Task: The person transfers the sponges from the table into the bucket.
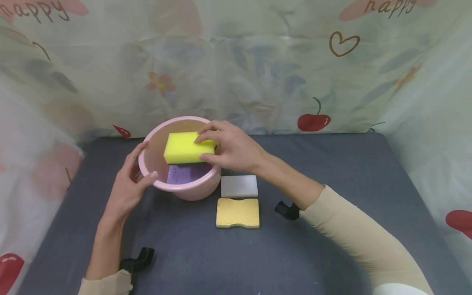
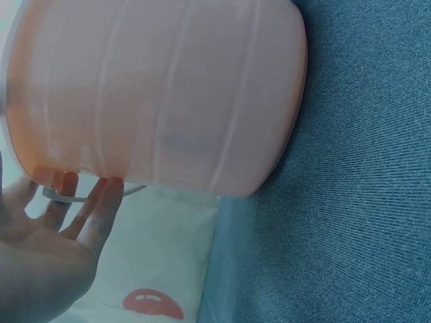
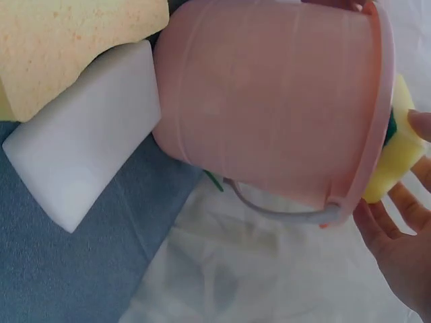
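Observation:
A pink bucket [image 1: 199, 192] stands at the back of the table, its mouth facing up. My right hand [image 1: 237, 147] grips a bright yellow sponge [image 1: 184, 147] by its right end, over the bucket's mouth. In the right wrist view the yellow sponge [image 3: 397, 158] shows a dark green scouring layer and overlaps the rim. A purple sponge [image 1: 186, 174] lies inside the bucket, partly hidden beneath the yellow one. My left hand [image 1: 127, 184] holds the bucket's left rim, thumb at the front. Its fingers [image 2: 101, 215] touch the outer wall in the left wrist view.
Right of the bucket lie a white sponge block [image 1: 239, 186] and, nearer, a pale yellow sponge [image 1: 237, 214] with a notched edge. A grey handle [image 3: 283, 214] hangs at the bucket's far side. A patterned curtain [image 1: 236, 82] rises behind the dark tabletop [image 1: 236, 262].

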Motion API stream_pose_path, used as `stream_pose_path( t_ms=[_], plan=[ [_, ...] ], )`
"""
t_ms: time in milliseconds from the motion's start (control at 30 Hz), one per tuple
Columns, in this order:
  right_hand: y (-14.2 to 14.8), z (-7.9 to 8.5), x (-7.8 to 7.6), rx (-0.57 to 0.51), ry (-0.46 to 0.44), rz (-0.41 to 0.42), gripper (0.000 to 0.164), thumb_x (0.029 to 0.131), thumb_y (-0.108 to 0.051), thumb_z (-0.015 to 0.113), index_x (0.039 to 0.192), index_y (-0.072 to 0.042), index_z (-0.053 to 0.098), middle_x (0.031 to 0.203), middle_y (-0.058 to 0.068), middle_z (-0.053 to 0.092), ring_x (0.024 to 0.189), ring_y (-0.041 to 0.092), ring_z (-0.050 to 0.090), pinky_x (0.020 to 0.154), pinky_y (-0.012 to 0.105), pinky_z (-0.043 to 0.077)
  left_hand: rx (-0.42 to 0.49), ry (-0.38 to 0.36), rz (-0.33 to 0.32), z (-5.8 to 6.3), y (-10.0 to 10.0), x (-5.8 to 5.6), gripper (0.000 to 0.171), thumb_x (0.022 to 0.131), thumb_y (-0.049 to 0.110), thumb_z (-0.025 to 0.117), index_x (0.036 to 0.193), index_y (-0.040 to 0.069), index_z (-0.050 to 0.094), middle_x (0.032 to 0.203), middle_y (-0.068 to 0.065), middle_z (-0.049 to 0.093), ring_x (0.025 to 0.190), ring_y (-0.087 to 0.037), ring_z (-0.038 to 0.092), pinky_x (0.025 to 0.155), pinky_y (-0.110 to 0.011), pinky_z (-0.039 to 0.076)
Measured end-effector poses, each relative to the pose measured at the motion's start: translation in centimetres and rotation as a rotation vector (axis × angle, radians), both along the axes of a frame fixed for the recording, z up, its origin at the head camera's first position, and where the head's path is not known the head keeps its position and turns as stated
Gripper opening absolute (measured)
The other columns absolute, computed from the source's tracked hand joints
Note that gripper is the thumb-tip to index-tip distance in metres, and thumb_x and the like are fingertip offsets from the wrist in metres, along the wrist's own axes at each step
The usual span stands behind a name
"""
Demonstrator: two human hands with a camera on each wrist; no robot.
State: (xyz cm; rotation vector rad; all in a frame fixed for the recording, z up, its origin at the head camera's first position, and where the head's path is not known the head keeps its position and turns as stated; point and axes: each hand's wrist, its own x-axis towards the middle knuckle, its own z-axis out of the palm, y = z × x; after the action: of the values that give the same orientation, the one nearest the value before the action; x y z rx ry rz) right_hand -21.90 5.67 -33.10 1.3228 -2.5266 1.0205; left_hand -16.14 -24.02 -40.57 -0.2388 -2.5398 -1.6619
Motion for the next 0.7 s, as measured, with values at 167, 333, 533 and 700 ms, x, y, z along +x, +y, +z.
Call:
stream_pose_path(
  t_ms=[167, 333, 533, 700],
  plan=[
    [-0.5, -0.2, 0.1, 0.044, 0.012, 0.005, 0.03, 0.089, -0.023, 0.074, 0.114, -0.008, 0.073, 0.124, 0.006, 0.061, 0.112, 0.02, 0.055, 0.092, 0.027, 0.046, -0.007, -0.004, 0.0, 0.1, 0.0, 0.0, 0.079, 0.091, 0.01, 0.07, 0.156, 0.033, 0.031, 0.155, -0.011, 0.031, 0.133, -0.04, 0.04, 0.095, -0.013, 0.043],
    [-0.7, -0.5, 0.1, 0.084, 0.027, 0.0, 0.031, 0.089, -0.026, 0.073, 0.115, -0.01, 0.073, 0.124, 0.006, 0.062, 0.115, 0.022, 0.053, 0.097, 0.031, 0.042, 0.0, -0.009, -0.004, 0.2, 0.0, 0.0, 0.08, 0.091, 0.008, 0.07, 0.156, 0.032, 0.031, 0.156, -0.011, 0.03, 0.135, -0.041, 0.039, 0.095, -0.014, 0.043],
    [-1.0, -0.8, 0.4, 0.078, 0.041, -0.001, 0.031, 0.088, -0.026, 0.074, 0.113, -0.009, 0.073, 0.124, 0.006, 0.061, 0.115, 0.022, 0.053, 0.096, 0.031, 0.042, 0.007, -0.017, -0.001, 0.2, 0.0, 0.1, 0.08, 0.09, 0.007, 0.071, 0.156, 0.032, 0.032, 0.157, -0.009, 0.03, 0.135, -0.039, 0.04, 0.093, -0.012, 0.043],
    [-1.2, -1.0, 0.6, 0.057, 0.073, -0.011, 0.03, 0.087, -0.026, 0.075, 0.112, -0.009, 0.074, 0.124, 0.008, 0.061, 0.114, 0.023, 0.054, 0.095, 0.03, 0.044, -0.004, -0.023, -0.001, 0.1, 0.0, 0.0, 0.081, 0.09, 0.01, 0.072, 0.156, 0.032, 0.031, 0.157, -0.009, 0.029, 0.136, -0.041, 0.039, 0.094, -0.014, 0.043]
  ],
)
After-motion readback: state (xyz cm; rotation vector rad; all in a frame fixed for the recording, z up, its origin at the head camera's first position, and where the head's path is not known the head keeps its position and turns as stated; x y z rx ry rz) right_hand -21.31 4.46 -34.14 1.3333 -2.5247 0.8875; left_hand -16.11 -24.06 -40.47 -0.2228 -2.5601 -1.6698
